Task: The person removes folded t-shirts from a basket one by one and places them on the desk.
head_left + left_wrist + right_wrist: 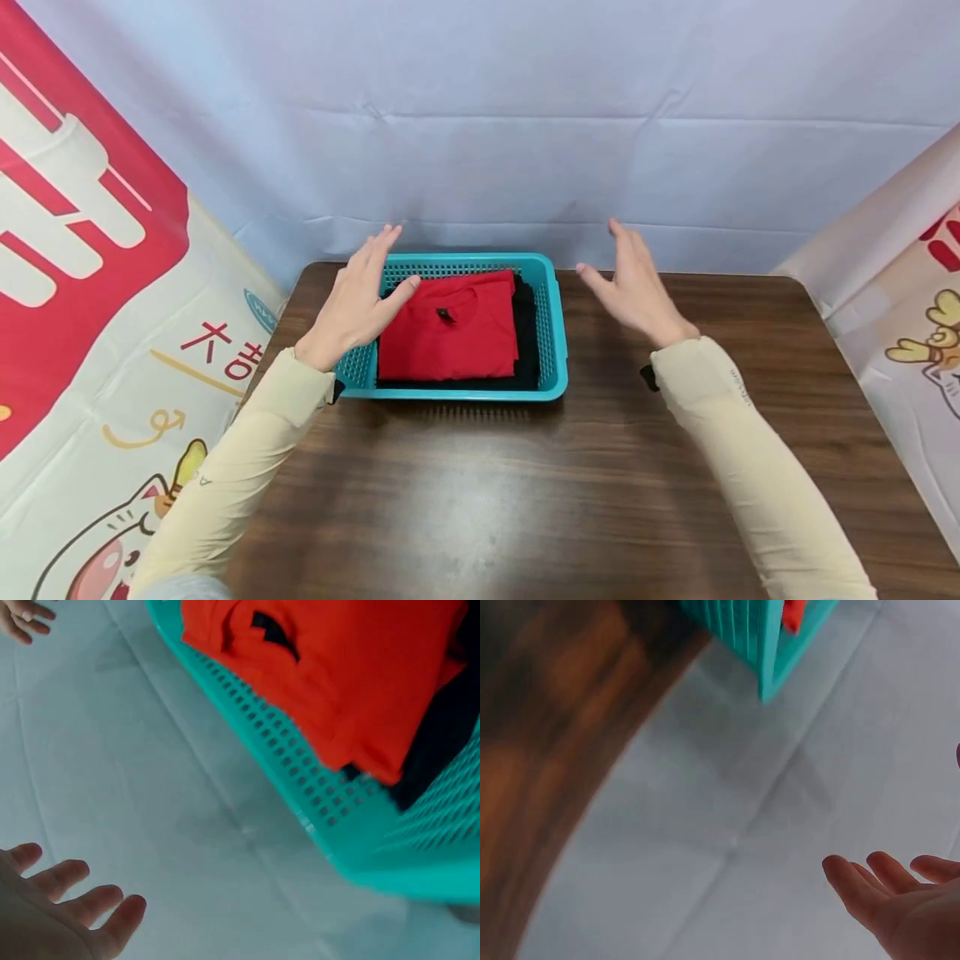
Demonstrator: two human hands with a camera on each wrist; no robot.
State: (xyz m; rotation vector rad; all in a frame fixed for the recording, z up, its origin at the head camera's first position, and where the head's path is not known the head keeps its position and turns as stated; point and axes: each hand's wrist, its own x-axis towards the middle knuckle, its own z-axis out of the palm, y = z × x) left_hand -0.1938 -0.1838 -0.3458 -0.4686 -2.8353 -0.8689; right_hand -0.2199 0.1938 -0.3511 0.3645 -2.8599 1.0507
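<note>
A teal plastic basket (553, 333) with perforated walls stands near the table's far edge. Inside it lies a folded red shirt (465, 342), neckline and dark label facing up, on top of folded black cloth (527, 333). My left hand (356, 300) is raised over the basket's left end, fingers extended and thumb apart, holding nothing. To the right of the basket my right hand (633, 287) hovers above the table, its fingers likewise extended and its palm turned toward the basket. In the left wrist view the red shirt (322, 667) sits within the basket's perforated wall.
The dark wood table (480, 492) reaches forward to a pale hanging cloth (517, 167) close behind the basket. A printed curtain (97, 333) hangs along the left side, and another printed curtain (915, 375) hangs at the right.
</note>
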